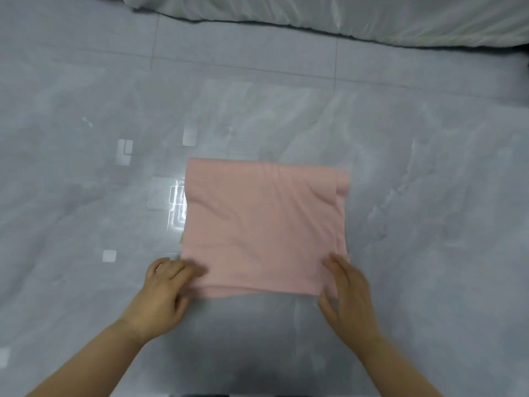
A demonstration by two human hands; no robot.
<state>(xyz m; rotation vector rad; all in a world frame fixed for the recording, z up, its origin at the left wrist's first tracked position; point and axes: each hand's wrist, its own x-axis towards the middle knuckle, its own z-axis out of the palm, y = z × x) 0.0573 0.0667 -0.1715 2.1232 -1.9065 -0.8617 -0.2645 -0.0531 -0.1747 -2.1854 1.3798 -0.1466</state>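
— Where's the pink cloth now?

— Flat on the grey tiled floor, folded to a rough square. It sits about midway across the floor, well apart from the white bedding along the far side.

— And the hands?

— Both are at its near edge. The left hand curls its fingers over the near left corner, thumb below, pinching the layers. The right hand lies on the near right corner with fingers nearly straight. Whether its thumb has gone under the edge, I can't tell.

— What could spoil the next fold?

— The layers, I'd say. On the right side an under layer pokes out past the top one, so if only the top sheet is caught, the lift would peel the stack apart. The floor looks glossy too, and a lopsided pull might slide the whole square rather than fold it. The creases across the middle would also get pressed in if nobody smooths them first.
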